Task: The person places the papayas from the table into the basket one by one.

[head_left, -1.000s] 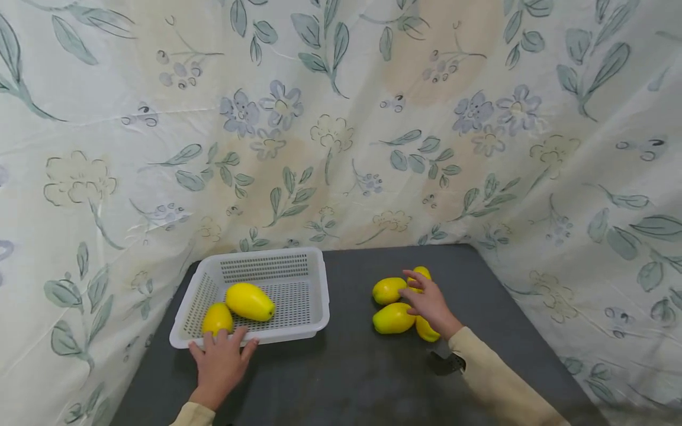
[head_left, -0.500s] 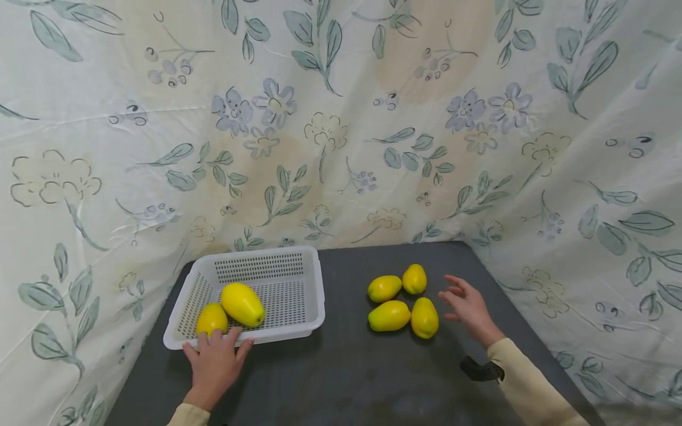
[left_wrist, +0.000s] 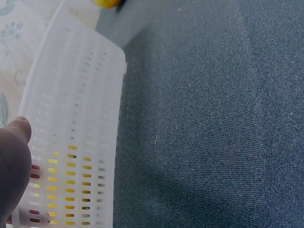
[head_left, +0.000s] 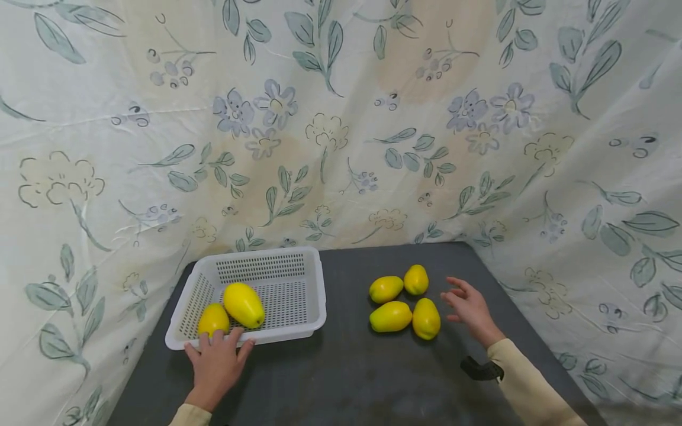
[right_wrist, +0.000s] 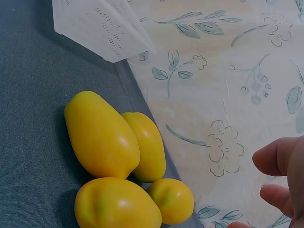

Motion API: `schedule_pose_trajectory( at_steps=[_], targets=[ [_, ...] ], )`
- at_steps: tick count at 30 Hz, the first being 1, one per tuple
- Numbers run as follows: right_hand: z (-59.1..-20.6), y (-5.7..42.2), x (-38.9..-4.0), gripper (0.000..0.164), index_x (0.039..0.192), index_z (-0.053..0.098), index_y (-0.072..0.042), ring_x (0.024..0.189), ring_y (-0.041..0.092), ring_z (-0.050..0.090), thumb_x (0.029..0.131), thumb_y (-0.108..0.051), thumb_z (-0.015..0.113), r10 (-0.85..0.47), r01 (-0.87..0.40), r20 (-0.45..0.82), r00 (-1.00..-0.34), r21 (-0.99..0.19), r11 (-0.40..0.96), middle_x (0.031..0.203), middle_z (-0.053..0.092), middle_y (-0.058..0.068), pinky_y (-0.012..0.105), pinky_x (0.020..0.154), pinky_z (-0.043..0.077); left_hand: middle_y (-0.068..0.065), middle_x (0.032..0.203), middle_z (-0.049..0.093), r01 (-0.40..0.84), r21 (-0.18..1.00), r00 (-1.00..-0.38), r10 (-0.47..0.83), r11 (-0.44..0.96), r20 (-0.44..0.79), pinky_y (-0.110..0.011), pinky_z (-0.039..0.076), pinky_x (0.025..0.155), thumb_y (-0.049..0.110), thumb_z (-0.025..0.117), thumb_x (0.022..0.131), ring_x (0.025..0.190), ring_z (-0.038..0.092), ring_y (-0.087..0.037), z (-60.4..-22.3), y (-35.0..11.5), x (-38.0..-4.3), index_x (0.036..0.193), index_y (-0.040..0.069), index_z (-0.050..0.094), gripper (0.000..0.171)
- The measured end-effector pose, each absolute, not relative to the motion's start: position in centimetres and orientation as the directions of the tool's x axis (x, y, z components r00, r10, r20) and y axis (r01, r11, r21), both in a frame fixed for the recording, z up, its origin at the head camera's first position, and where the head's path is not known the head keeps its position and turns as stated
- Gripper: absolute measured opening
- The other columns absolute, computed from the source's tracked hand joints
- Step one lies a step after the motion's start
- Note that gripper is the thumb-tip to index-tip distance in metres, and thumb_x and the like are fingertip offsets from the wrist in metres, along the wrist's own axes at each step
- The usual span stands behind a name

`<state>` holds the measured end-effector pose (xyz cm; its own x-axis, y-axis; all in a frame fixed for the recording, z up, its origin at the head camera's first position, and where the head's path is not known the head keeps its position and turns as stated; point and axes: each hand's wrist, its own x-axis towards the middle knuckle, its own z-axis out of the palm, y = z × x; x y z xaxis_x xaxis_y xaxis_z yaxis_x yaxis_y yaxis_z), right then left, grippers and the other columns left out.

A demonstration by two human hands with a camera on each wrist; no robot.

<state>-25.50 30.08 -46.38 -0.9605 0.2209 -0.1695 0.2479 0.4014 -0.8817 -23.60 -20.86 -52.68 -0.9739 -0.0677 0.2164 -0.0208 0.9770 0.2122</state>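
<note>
My left hand (head_left: pixel 217 365) grips the near rim of a white perforated plastic basket (head_left: pixel 314 296). Its thumb (left_wrist: pixel 20 129) lies against the outer wall, and bits of the fingers show through the slots. Inside the basket, at its left, are a larger yellow oval fruit (head_left: pixel 244 305) and a smaller one (head_left: pixel 214 320) behind the fingertips. My right hand (head_left: pixel 471 310) hovers with loosely bent fingers, holding nothing. Just left of it, several smooth yellow fruits lie in a close cluster, among them the nearest fruit (head_left: pixel 426 319) and a green-tipped fruit (head_left: pixel 391 316).
The dark cloth-covered table (head_left: pixel 341 378) runs under everything, its far edge against a floral-patterned curtain (head_left: pixel 341 148). A strip of table separates the basket from the fruit cluster. A black strap (head_left: pixel 481 369) hangs by the right sleeve (head_left: pixel 533 381).
My right hand has drawn back to the right, off the fruit cluster. The larger fruit in the basket has turned slightly. The left hand keeps its place on the rim.
</note>
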Motion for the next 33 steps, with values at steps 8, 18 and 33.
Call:
schedule_pose_trajectory(
  at_steps=[8, 18, 33],
  targets=[
    [-47.1, 30.1, -26.0, 0.063, 0.153, 0.026, -0.008, 0.128, 0.047, 0.046, 0.100, -0.032, 0.052, 0.229, 0.254, -0.170, -0.958, -0.874, 0.414, 0.149, 0.031, 0.031, 0.048, 0.085, 0.056, -0.028, 0.110, 0.057, -0.021, 0.212, -0.973, -0.069, 0.977, 0.219, -0.080, 0.008, 0.098, 0.046, 0.067, 0.088, 0.115, 0.036, -0.056, -52.6, -20.9, -23.6, 0.119, 0.011, 0.063, 0.048],
    [-50.5, 29.7, -26.4, 0.060, 0.149, 0.032, -0.005, 0.125, 0.048, 0.048, 0.097, -0.028, 0.051, 0.232, 0.301, -0.211, -0.950, -0.820, 0.487, 0.144, 0.038, 0.034, 0.047, 0.080, 0.057, -0.027, 0.104, 0.058, 0.000, 0.221, -0.967, -0.057, 0.975, 0.250, -0.081, 0.010, 0.096, 0.045, 0.067, 0.088, 0.113, 0.039, -0.056, -52.9, -20.9, -23.6, 0.116, 0.011, 0.065, 0.044],
    [-52.5, 29.1, -26.4, 0.060, 0.148, 0.034, -0.005, 0.121, 0.048, 0.050, 0.097, -0.029, 0.053, 0.223, 0.307, -0.224, -0.949, -0.822, 0.480, 0.142, 0.039, 0.034, 0.049, 0.079, 0.056, -0.026, 0.102, 0.058, 0.013, 0.211, -0.959, -0.048, 0.977, 0.279, -0.080, 0.012, 0.095, 0.044, 0.067, 0.088, 0.110, 0.040, -0.056, -52.8, -21.0, -23.7, 0.114, 0.011, 0.064, 0.042]
  ],
)
